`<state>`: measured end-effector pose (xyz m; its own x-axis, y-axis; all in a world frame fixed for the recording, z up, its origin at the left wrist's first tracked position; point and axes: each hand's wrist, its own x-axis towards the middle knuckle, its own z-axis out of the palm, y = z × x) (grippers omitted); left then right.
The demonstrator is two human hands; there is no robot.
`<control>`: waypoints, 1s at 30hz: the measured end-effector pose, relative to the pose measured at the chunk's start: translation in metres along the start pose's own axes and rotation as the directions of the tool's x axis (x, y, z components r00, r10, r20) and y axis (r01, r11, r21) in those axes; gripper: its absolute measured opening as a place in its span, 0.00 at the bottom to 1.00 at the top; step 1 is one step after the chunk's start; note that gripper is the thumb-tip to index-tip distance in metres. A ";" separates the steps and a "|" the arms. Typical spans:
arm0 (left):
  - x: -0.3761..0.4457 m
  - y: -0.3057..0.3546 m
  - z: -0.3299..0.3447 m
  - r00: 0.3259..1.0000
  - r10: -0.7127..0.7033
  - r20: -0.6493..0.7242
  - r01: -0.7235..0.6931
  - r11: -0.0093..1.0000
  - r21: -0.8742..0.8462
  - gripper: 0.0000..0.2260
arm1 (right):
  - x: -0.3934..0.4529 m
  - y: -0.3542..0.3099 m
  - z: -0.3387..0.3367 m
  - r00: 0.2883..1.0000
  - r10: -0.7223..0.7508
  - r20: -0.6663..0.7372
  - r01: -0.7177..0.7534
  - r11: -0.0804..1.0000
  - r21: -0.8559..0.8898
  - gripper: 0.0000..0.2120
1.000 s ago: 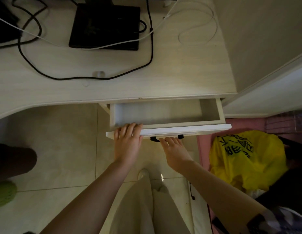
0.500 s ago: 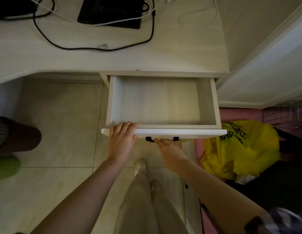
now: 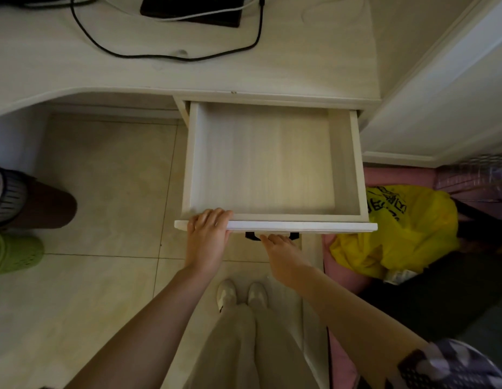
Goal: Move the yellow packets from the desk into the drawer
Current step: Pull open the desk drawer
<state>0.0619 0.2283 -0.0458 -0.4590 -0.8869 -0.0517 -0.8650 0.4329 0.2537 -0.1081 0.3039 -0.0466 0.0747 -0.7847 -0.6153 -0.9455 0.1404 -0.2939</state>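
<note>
Drawer pulled well out from under the worktop, interior bare pale wood grain. No yellow packets visible anywhere in view, so cannot tell where they lie.

Left hand gripping the drawer's front panel near its left corner, fingers curled over the top edge, tips just inside. Right hand below the front panel, fingertips reaching up at the black handle; fingers look hooked under it, but contact hidden by the panel edge, so cannot tell if clamped or just touching.

On the worktop, far side: black flat device, black cable looping across the surface, white cable crossing the device. Small smudge or clear bit beside the black cable, too blurred to identify.

Right of the drawer, on the floor: yellow plastic bag with black printed characters, crumpled and angled, not legible. Pink object behind and under the bag. Bag sits just beside the drawer's right front corner, not touching as far as visible.

Left edge: green perforated bin, brown and grey object above it. Tiled floor, light trousers and pale shoes straight down. Patterned sleeve at lower right.

No readable brand or label anywhere.
</note>
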 end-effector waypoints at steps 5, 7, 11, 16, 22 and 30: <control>-0.005 -0.002 -0.004 0.999 -0.028 0.044 0.028 1.000 0.000 0.19 | -0.002 -0.009 0.006 1.000 -0.001 0.023 0.001 1.000 -0.005 0.31; -0.006 -0.006 -0.006 0.998 -0.020 0.057 0.020 1.000 0.000 0.19 | -0.001 -0.012 0.008 1.000 0.003 0.031 -0.003 1.000 -0.008 0.31; -0.006 -0.009 -0.007 0.997 -0.005 0.075 0.005 1.000 0.001 0.19 | -0.001 -0.012 0.008 0.999 0.002 0.040 -0.001 1.000 -0.005 0.31; -0.012 -0.010 -0.012 0.992 0.021 0.128 -0.024 1.000 0.021 0.21 | -0.006 -0.010 -0.001 0.998 0.000 0.063 -0.005 0.997 0.078 0.28; -0.013 -0.010 -0.041 0.973 -0.068 0.223 0.114 0.973 -0.202 0.21 | -0.025 -0.023 -0.027 0.999 -0.031 0.030 0.026 0.988 0.152 0.24; -0.048 -0.020 -0.098 0.927 -0.345 0.149 0.376 0.847 -0.375 0.16 | -0.039 -0.081 -0.082 0.981 -0.148 -0.124 0.164 0.977 0.134 0.20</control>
<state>0.1211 0.2459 0.0466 -0.1571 -0.9472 -0.2796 -0.8293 -0.0272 0.5581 -0.0605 0.2737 0.0617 0.1737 -0.8656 -0.4698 -0.8690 0.0897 -0.4866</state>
